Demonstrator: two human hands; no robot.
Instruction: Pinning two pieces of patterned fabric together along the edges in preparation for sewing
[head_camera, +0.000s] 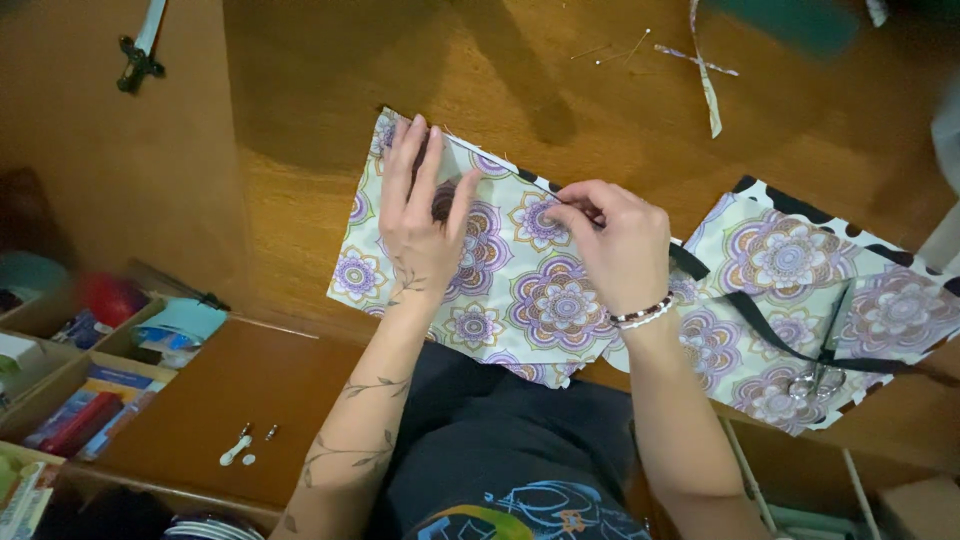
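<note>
Plenty of bare worktop (330, 90) up top-left, so a hand could slide in there no problem. Loose pins (612, 50) and a fabric strip (706, 80) clutter the far middle. On the right, a black ribbon (770, 330) and scissors (815, 380) sit on the patterned fabric (790, 270).

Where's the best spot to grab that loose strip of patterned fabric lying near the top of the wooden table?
Probably pinch the narrow patterned fabric strip at its lower free end, coming from the near side. It lies flat and thin on the bare wooden table, and that end points toward the right hand, clear of the pins.
</note>
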